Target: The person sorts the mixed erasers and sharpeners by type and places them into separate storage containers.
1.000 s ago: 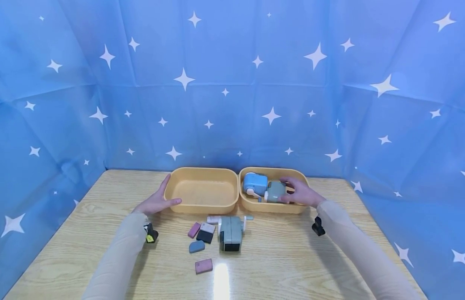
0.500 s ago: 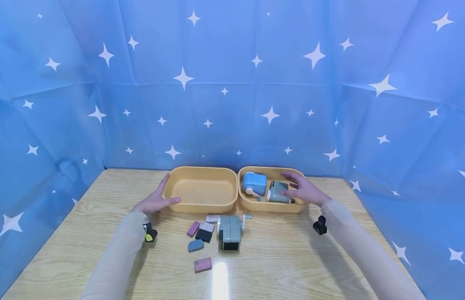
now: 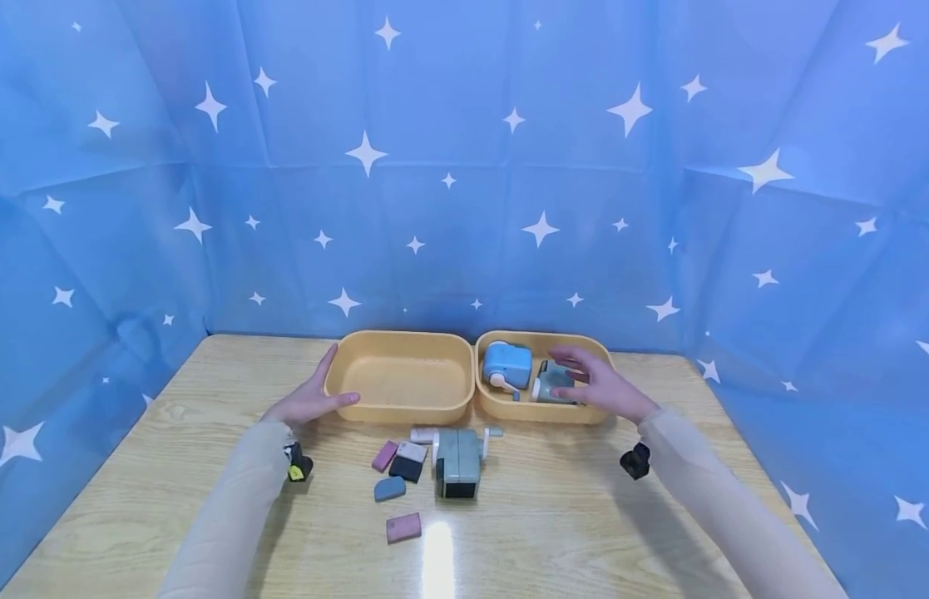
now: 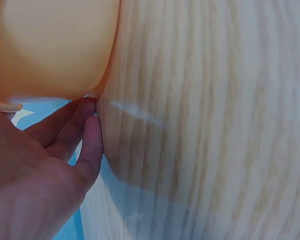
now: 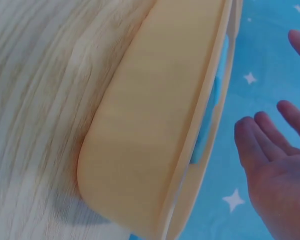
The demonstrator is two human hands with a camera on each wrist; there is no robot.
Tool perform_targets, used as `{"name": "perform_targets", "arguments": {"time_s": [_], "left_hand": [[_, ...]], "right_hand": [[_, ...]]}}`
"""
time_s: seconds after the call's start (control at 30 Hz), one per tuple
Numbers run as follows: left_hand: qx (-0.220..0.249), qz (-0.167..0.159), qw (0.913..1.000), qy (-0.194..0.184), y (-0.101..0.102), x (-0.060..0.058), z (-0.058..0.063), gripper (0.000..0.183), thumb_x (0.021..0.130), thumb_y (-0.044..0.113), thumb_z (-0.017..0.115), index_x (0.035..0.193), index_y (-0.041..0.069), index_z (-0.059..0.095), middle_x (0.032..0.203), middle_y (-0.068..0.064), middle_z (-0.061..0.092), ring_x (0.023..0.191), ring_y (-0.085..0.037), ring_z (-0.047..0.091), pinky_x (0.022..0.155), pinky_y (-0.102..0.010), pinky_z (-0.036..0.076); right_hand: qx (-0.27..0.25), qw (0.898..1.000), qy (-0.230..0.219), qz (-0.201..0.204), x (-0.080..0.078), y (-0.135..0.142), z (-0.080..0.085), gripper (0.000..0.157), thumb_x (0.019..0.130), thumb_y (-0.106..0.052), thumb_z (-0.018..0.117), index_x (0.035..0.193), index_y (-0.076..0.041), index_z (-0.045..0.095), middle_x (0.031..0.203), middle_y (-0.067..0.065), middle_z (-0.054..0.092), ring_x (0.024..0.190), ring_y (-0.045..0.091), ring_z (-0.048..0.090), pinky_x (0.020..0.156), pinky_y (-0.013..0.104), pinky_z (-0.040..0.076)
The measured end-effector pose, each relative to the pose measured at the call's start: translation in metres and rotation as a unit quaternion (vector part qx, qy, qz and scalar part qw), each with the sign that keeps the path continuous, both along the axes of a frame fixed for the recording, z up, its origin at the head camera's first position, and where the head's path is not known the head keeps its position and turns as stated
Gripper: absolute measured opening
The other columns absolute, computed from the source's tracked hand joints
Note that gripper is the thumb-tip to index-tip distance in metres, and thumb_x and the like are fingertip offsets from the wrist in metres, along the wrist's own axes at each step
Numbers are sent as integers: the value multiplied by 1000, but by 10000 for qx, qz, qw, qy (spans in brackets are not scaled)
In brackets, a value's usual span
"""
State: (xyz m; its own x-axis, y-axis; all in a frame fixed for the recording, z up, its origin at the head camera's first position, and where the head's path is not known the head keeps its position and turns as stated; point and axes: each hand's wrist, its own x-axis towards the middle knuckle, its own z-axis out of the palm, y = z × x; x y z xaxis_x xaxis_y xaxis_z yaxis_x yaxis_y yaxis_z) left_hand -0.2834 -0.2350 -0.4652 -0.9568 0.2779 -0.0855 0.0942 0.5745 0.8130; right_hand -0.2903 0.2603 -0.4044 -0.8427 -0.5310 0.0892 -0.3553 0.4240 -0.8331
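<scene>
In the head view my left hand (image 3: 312, 398) rests at the left end of a yellow-orange bin (image 3: 455, 413). Its thumb lies over the front rim, and its fingers touch the outer end wall in the left wrist view. My right hand (image 3: 600, 387) hovers over the right-hand bin (image 3: 527, 411), fingers spread and holding nothing. Under it lies a grey hand-crank pencil sharpener (image 3: 551, 385), partly hidden by the hand. Left of that, in the same bin, is a blue pencil sharpener (image 3: 507, 364) with a pale crank.
Another grey crank pencil sharpener (image 3: 459, 457) stands on the wooden table in front of the bins. Several small eraser-like blocks lie to its left, among them a blue one (image 3: 390, 488) and a pink one (image 3: 403, 527). A starry blue curtain (image 3: 434, 200) surrounds the table.
My right hand has let go of the grey sharpener, which now lies lower in the right bin. The hand has lifted slightly off it. My left hand stays at the left bin.
</scene>
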Motion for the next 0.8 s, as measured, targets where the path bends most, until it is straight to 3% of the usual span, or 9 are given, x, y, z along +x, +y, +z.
{"name": "perform_targets", "arguments": {"time_s": [0.3, 0.8], "left_hand": [[32, 18, 10000, 75, 0, -1, -1, 113, 85, 41, 72, 154, 11, -12, 157, -26, -2, 137, -52, 14, 107, -66, 14], [30, 41, 10000, 47, 0, -4, -3, 114, 84, 40, 73, 154, 11, -12, 158, -26, -1, 138, -51, 14, 107, -66, 14]], "right_hand": [[59, 9993, 323, 169, 13, -12, -2, 65, 85, -6, 74, 138, 9, 40, 141, 28, 40, 129, 45, 39, 104, 54, 35], [-3, 9986, 133, 512, 38, -34, -17, 63, 87, -10, 73, 141, 0, 42, 139, 22, 46, 127, 40, 45, 103, 49, 39]]}}
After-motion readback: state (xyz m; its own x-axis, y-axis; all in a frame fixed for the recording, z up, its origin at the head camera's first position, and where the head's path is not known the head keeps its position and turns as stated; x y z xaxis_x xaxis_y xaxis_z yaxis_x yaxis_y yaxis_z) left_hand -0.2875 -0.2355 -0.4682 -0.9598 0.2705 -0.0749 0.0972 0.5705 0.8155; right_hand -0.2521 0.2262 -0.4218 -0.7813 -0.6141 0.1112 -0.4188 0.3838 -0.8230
